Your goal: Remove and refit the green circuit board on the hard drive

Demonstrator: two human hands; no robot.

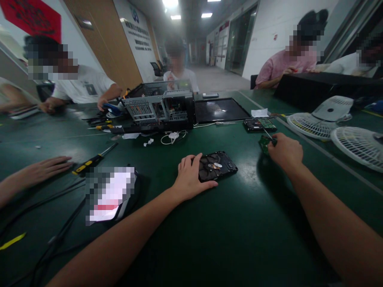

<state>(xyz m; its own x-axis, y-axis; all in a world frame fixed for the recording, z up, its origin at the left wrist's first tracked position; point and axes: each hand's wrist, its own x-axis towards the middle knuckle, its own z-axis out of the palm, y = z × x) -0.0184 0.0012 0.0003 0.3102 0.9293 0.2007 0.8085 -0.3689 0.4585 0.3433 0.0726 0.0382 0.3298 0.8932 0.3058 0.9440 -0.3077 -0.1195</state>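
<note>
A black hard drive [220, 165] lies on the green table in front of me, its underside with a silvery part facing up. My left hand [190, 175] grips its left end, thumb along the near edge and fingers over the top. Farther right, my right hand [284, 149] is closed on a small green circuit board [264, 144]. A thin metal shaft [267, 130] sticks out from the same fingers toward the back left; its handle is hidden in the hand. Just beyond lies a second hard drive [259, 124] with a green board showing.
An opened computer case [158, 105] stands mid-table beside a black panel [221, 109]. White fan parts [314, 121] lie at right. To the left are a phone [113, 193], a yellow-black screwdriver [89, 164], cables and another person's hand [44, 171]. Several people sit around the table.
</note>
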